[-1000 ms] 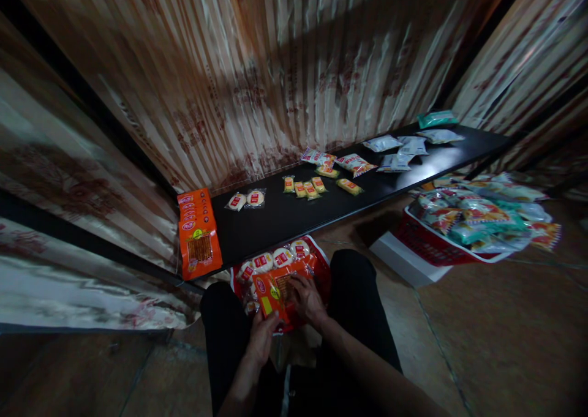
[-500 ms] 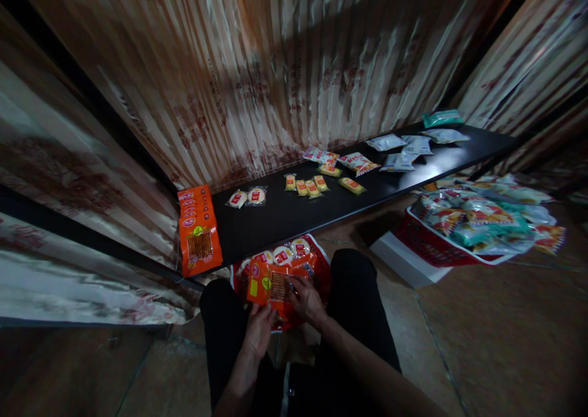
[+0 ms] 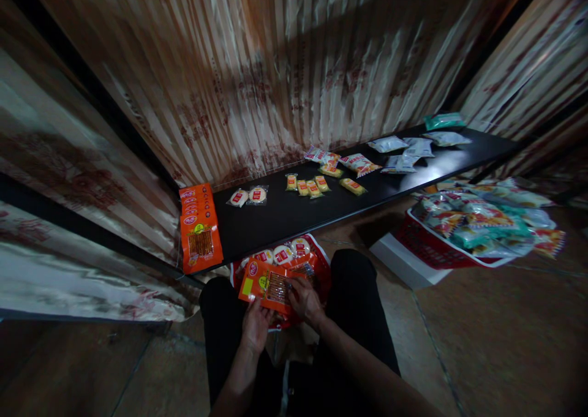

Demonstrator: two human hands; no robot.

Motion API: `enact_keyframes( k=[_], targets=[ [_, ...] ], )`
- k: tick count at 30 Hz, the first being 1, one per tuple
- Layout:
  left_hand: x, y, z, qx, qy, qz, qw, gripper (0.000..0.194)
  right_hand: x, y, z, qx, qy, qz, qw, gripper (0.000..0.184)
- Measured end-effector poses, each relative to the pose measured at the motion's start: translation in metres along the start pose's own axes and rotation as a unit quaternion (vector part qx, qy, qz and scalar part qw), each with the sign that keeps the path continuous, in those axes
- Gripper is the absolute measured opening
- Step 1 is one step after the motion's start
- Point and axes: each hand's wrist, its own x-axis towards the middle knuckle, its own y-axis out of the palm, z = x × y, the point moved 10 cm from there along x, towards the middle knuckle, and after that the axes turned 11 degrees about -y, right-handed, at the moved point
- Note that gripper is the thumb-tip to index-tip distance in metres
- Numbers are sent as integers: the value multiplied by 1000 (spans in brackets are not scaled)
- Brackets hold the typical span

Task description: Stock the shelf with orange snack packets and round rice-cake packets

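An orange snack packet [image 3: 257, 284], with a clear window showing brown sticks, is tilted over a red basket [image 3: 327, 264] between my knees. My right hand [image 3: 304, 300] grips the packet's right end, fingers bent over the window. At its lower left edge, my left hand [image 3: 257, 325] holds it, with some fingers hidden underneath. Round white crackers [image 3: 282, 255] in clear wrappers and more orange packaging lie in the basket beneath. A row of overlapping orange packets [image 3: 200, 230] lies at the left end of the black shelf [image 3: 257, 224].
Along the shelf are two wrapped round crackers [image 3: 258, 195], several yellow wrapped snacks [image 3: 313, 188], red-and-white bags [image 3: 359, 164], pale bags [image 3: 399, 163] and a green packet [image 3: 444, 120]. A second red basket [image 3: 422, 240], heaped with bags, stands right on a white box [image 3: 404, 259]. Curtains hang behind.
The orange packet has shifted slightly left, up out of the basket, and shows more of its front. My left hand has moved a little left and up with it.
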Motion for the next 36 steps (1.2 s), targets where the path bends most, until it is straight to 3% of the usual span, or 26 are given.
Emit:
enact_keyframes(
  k=[9,14,19,25,27,30,36],
  targets=[
    [-2,1,0,7,-9,-3,1000,13,1,-12,4,-22,-15,-27,999,36],
    [-2,4,-1,-4,-5,22,1000,16,0,-13,2,-9,2,-29,1000,38],
    [1,5,3,8,-23,46,999,29,-3,-13,-6,43,50,-29,997,42],
    [3,4,6,-6,-42,58,997,30,-7,-6,-12,169,77,-24,982,37],
    [2,6,6,-6,-45,64,997,31,-10,-4,-16,241,106,-33,964,40],
    [-1,12,7,4,-49,81,995,35,-13,-2,-17,380,154,-44,911,48],
    [-11,17,0,18,-14,88,996,33,-20,2,5,552,210,3,807,50]
  ],
)
